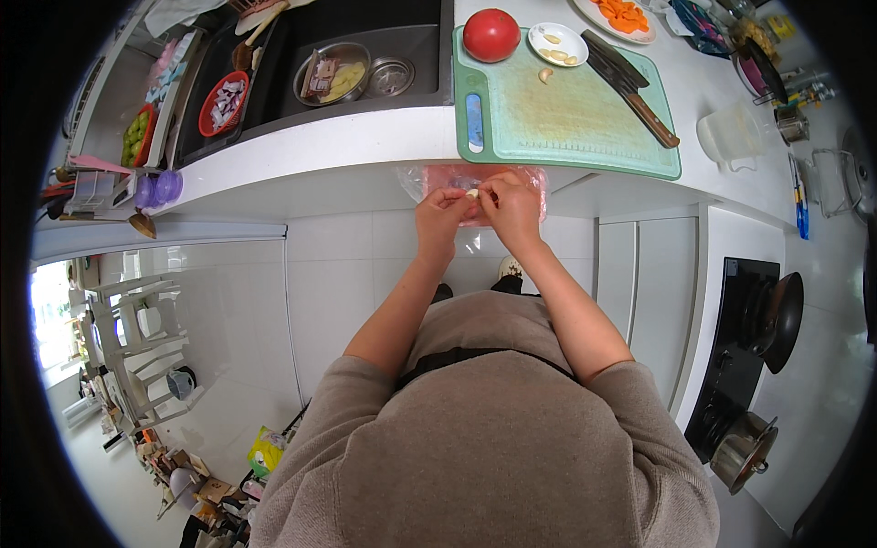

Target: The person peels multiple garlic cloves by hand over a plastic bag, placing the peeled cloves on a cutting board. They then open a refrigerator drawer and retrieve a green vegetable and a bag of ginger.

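Observation:
My left hand and my right hand meet over a bin lined with a pink plastic bag, just off the counter's front edge. Between their fingertips they pinch a small pale garlic clove. Beyond them on the counter lies a green cutting board. One unpeeled-looking clove rests on it, near a small white dish with several peeled cloves. A red tomato sits at the board's far left corner. A cleaver with a wooden handle lies slanted across the right side.
The dark sink at left holds a steel bowl of sliced food and a packet. A red basket contains chopped purple-white pieces. Right of the board stand a plastic jug and a plate of carrot pieces. A wok rests on the stove.

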Action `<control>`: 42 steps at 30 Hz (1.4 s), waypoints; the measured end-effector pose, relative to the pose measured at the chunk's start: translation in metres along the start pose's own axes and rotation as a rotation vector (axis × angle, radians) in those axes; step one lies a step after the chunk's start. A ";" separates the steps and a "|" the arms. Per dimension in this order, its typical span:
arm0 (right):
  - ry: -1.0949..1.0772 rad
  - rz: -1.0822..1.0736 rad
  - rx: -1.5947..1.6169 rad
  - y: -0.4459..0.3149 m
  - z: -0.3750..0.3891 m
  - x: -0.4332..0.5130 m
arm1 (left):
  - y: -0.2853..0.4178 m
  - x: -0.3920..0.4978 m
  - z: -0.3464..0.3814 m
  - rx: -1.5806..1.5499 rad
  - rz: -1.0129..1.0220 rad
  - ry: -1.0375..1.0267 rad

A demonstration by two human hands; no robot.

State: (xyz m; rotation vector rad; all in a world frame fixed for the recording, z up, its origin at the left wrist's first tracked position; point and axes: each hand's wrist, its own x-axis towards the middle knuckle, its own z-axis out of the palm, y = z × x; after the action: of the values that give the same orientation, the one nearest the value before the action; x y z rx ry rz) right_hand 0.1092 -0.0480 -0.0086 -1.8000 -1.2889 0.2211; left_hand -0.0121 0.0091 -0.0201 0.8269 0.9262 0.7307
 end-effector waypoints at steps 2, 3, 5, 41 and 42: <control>0.003 -0.007 -0.036 0.000 0.001 0.000 | 0.002 -0.001 0.002 0.016 0.000 -0.007; -0.002 0.002 -0.064 -0.003 0.001 0.001 | 0.003 -0.002 0.002 0.024 0.001 -0.009; 0.000 0.011 -0.085 -0.004 0.002 0.002 | 0.001 -0.001 0.001 0.018 -0.008 -0.016; -0.075 0.488 0.368 0.022 0.015 -0.001 | 0.002 -0.004 0.006 -0.050 0.029 -0.059; -0.083 0.511 0.381 0.018 0.013 -0.001 | 0.002 -0.004 0.005 -0.040 0.033 -0.059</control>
State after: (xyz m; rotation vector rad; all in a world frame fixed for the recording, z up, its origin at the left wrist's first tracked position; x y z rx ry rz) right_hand 0.1135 -0.0425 -0.0299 -1.7613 -0.7508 0.7758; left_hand -0.0093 0.0056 -0.0153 0.8261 0.8446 0.7480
